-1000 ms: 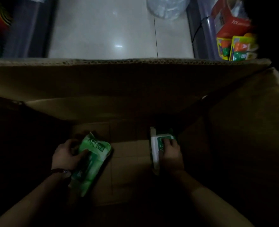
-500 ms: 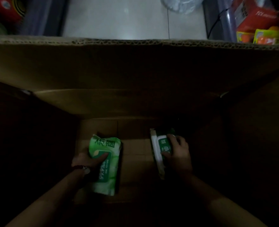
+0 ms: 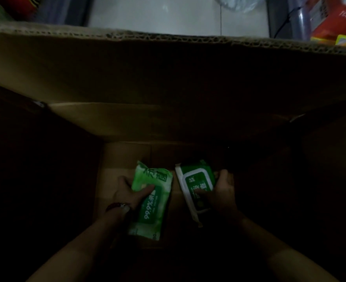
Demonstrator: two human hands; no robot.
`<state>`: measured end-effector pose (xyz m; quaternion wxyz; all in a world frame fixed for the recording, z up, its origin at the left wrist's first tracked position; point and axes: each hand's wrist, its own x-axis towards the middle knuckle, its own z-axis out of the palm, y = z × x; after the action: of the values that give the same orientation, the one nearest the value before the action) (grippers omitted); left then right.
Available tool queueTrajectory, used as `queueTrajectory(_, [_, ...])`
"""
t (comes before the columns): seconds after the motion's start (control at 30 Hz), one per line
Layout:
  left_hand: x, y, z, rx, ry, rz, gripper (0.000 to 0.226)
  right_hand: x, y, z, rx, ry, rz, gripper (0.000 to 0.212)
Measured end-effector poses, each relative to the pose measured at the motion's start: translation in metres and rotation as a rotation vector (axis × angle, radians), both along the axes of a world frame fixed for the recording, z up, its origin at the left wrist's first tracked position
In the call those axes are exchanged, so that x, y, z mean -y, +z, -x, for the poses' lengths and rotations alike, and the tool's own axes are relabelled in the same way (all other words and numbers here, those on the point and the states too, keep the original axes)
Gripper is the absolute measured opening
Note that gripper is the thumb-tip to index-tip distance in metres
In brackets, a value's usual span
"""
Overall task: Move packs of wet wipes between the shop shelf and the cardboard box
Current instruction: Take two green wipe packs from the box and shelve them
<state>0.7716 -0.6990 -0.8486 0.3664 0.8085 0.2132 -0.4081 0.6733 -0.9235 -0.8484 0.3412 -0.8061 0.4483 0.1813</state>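
Cardboard box point(image 3: 168, 78), deep brown, dim | your left hand point(image 3: 127, 192) grips light-green soft wipes pack point(image 3: 151, 200) | your right hand point(image 3: 222, 192) grips dark-green white-lidded wipes pack point(image 3: 196, 184) | both packs near box floor's middle, apart

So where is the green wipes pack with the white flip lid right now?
In the head view, the green wipes pack with the white flip lid is low inside the brown cardboard box, gripped by the right hand, just right of the soft green wipes pack.

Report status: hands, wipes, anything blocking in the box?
Left hand grips light green wipes pack. Right hand grips dark green wipes pack. Both packs deep inside cardboard box. Nothing seen blocking; box corners too dark.
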Motion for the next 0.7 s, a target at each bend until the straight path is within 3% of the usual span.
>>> queueTrajectory(0.17, [0.010, -0.008, 0.006, -0.032, -0.065, 0.053, 0.111, -0.034, -0.008, -0.006, 0.029, -0.128, -0.164, 0.114])
queueTrajectory(0.27, [0.006, -0.009, 0.020, -0.005, -0.051, -0.006, 0.125, -0.048, 0.008, -0.006, -0.028, -0.098, -0.156, 0.099])
queueTrajectory(0.37, [0.007, 0.013, 0.025, 0.009, 0.023, -0.027, 0.131, -0.057, 0.031, -0.001, -0.056, -0.089, -0.159, 0.098])
queueTrajectory(0.5, [-0.009, 0.035, 0.026, 0.025, 0.092, 0.037, 0.117, -0.057, 0.080, 0.008, 0.016, -0.074, -0.183, 0.088])
queueTrajectory(0.63, [-0.002, 0.151, 0.024, 0.095, 0.148, 0.084, 0.085, -0.056, 0.172, 0.003, 0.063, -0.080, -0.203, 0.079])
queueTrajectory(0.7, [-0.001, 0.199, 0.021, 0.102, 0.150, 0.087, 0.091, -0.056, 0.214, 0.003, 0.114, -0.109, -0.216, 0.075])
